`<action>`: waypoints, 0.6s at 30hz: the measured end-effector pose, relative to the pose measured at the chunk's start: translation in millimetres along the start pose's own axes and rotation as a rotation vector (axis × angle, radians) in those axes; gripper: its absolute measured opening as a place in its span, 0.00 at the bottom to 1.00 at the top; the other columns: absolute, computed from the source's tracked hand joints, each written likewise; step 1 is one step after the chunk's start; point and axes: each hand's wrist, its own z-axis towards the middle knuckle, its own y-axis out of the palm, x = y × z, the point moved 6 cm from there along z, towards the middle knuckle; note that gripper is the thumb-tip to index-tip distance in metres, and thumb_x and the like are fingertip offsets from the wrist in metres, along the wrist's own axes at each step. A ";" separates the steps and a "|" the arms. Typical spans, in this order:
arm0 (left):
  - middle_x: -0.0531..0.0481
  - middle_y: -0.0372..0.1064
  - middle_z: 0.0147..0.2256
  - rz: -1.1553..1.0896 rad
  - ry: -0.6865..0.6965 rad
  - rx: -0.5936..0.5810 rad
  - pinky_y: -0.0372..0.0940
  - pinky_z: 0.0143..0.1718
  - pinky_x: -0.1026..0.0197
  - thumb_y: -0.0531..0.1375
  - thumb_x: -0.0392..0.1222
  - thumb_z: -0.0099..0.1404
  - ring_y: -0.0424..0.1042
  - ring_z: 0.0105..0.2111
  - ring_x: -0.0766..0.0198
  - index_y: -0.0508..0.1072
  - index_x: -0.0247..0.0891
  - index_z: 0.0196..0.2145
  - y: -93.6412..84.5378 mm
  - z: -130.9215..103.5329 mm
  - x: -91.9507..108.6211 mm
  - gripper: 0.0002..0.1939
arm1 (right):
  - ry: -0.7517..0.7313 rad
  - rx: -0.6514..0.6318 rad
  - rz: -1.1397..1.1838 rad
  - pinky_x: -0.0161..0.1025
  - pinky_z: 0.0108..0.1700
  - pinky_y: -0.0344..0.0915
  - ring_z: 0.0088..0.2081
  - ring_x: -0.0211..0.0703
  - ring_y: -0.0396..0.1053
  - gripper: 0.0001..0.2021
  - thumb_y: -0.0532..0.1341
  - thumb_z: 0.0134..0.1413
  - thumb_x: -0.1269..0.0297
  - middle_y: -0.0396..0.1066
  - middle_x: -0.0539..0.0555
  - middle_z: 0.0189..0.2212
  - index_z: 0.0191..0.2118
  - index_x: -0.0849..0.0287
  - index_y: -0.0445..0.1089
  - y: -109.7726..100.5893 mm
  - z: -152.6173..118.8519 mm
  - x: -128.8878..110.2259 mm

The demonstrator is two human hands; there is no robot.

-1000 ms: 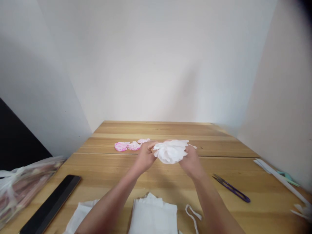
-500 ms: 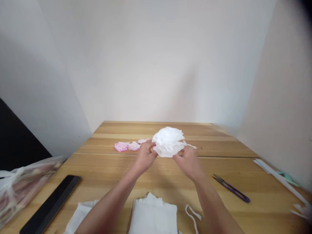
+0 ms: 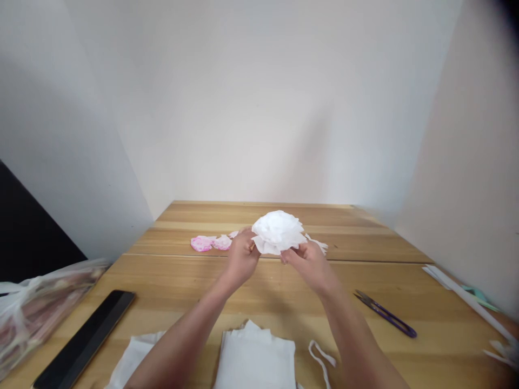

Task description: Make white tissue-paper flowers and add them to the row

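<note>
Left hand point(image 3: 243, 254): my thumb and fingers pinch the flower's left side; some fingertips are hidden in its folds.
Right hand point(image 3: 311, 265): I grip its lower right, thumb at the front rim, the fingers behind partly covered.
White flower point(image 3: 279, 231): held up between both hands, above the middle of the back part of the worktop point(image 3: 259, 294), its ruffled layers spread.
Change: half a second ago the front layers hung as a separate lower flap; now they sit closer to the rest in one rounder bloom, and my right thumb has shifted inward.
Back edge: wood shows from the flower to the wall point(image 3: 243, 108).
Between my forearms: wood runs down to the white stack point(image 3: 257, 359), which the bottom of the view cuts off, as it does the white sheet point(image 3: 135, 354) under my left forearm.
Left side: pink-edged pieces point(image 3: 201, 243) beside my left hand, the farthest partly covered by it; phone point(image 3: 85, 337) near the left edge; plastic bag point(image 3: 36, 308) cut off, contents blurred.
Right side: white scrap point(image 3: 320, 246) partly behind my right hand; curled strip point(image 3: 322, 359) beside my forearm; snips point(image 3: 385, 313) with wood all around; long white strips point(image 3: 466, 297) and green pieces point(image 3: 480, 296) along the right edge, unclear at the corner.
</note>
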 end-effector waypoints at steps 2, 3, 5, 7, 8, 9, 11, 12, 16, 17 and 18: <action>0.46 0.77 0.31 0.063 0.079 0.021 0.65 0.44 0.57 0.55 0.29 0.59 0.74 0.38 0.57 0.75 0.38 0.24 -1.4 0.1 3.2 0.12 | 0.028 -0.015 0.026 0.34 0.24 0.51 0.22 0.35 0.53 0.13 0.58 0.45 0.58 0.58 0.47 0.16 0.17 0.57 0.61 0.7 0.2 2.3; 0.47 0.76 0.29 0.089 0.125 0.034 0.64 0.44 0.56 0.55 0.28 0.58 0.74 0.37 0.58 0.74 0.38 0.22 -2.1 0.0 5.2 0.13 | 0.032 -0.020 0.038 0.34 0.24 0.51 0.22 0.35 0.54 0.13 0.58 0.45 0.57 0.59 0.47 0.16 0.17 0.57 0.62 1.0 0.3 2.5; 0.48 0.74 0.26 0.125 0.220 0.070 0.63 0.45 0.56 0.54 0.27 0.58 0.73 0.34 0.59 0.71 0.38 0.19 -3.8 -0.7 9.6 0.14 | 0.022 -0.030 0.060 0.34 0.24 0.52 0.22 0.35 0.54 0.14 0.59 0.45 0.55 0.60 0.47 0.16 0.17 0.57 0.62 1.6 0.3 1.6; 0.49 0.73 0.24 0.145 0.284 0.114 0.63 0.45 0.55 0.54 0.26 0.58 0.73 0.33 0.60 0.70 0.39 0.19 -6.0 -1.5 12.6 0.15 | 0.002 -0.036 0.079 0.34 0.24 0.53 0.22 0.35 0.55 0.16 0.59 0.46 0.54 0.60 0.48 0.16 0.16 0.57 0.62 2.2 0.5 0.0; 0.49 0.73 0.25 0.154 0.301 0.126 0.63 0.46 0.55 0.53 0.26 0.58 0.73 0.34 0.60 0.70 0.39 0.19 -6.6 -1.7 13.3 0.15 | -0.006 -0.039 0.085 0.34 0.25 0.53 0.22 0.35 0.55 0.16 0.59 0.46 0.54 0.60 0.48 0.15 0.16 0.57 0.61 2.6 0.6 -0.7; 0.49 0.74 0.25 0.161 0.310 0.131 0.62 0.46 0.56 0.53 0.26 0.58 0.74 0.34 0.60 0.71 0.39 0.19 -6.7 -1.8 13.7 0.15 | -0.014 -0.044 0.091 0.34 0.25 0.54 0.22 0.36 0.55 0.17 0.59 0.46 0.54 0.60 0.48 0.15 0.15 0.57 0.61 3.0 0.8 -1.4; 0.48 0.75 0.27 0.171 0.311 0.125 0.62 0.46 0.55 0.53 0.27 0.60 0.74 0.36 0.60 0.73 0.40 0.21 -6.3 -1.4 13.8 0.15 | -0.029 -0.058 0.109 0.35 0.27 0.55 0.23 0.36 0.57 0.16 0.59 0.46 0.55 0.61 0.48 0.16 0.15 0.57 0.61 4.3 1.3 -2.8; 0.47 0.76 0.28 0.173 0.308 0.120 0.62 0.46 0.55 0.53 0.28 0.60 0.74 0.36 0.60 0.73 0.40 0.22 -6.0 -1.1 13.8 0.15 | -0.038 -0.063 0.120 0.35 0.27 0.56 0.23 0.37 0.58 0.16 0.59 0.47 0.56 0.61 0.48 0.16 0.15 0.57 0.61 4.9 1.5 -3.7; 0.47 0.77 0.30 0.165 0.299 0.128 0.63 0.46 0.55 0.53 0.30 0.61 0.74 0.35 0.60 0.75 0.40 0.23 -5.8 -0.4 14.7 0.15 | -0.057 -0.083 0.173 0.35 0.30 0.57 0.24 0.36 0.59 0.16 0.58 0.49 0.58 0.60 0.48 0.16 0.15 0.57 0.59 7.3 1.7 -5.5; 0.47 0.77 0.29 0.162 0.301 0.133 0.63 0.46 0.55 0.53 0.30 0.61 0.74 0.34 0.60 0.75 0.40 0.23 -5.9 -0.6 15.4 0.15 | -0.059 -0.089 0.188 0.35 0.30 0.57 0.24 0.36 0.58 0.17 0.59 0.49 0.58 0.60 0.47 0.17 0.16 0.57 0.59 7.9 1.2 -5.5; 0.47 0.77 0.29 0.159 0.303 0.135 0.64 0.45 0.55 0.53 0.30 0.61 0.73 0.33 0.61 0.75 0.40 0.23 -6.0 -1.0 16.1 0.15 | -0.063 -0.098 0.206 0.36 0.30 0.57 0.24 0.36 0.59 0.17 0.59 0.50 0.57 0.60 0.47 0.17 0.16 0.57 0.59 8.5 0.5 -5.4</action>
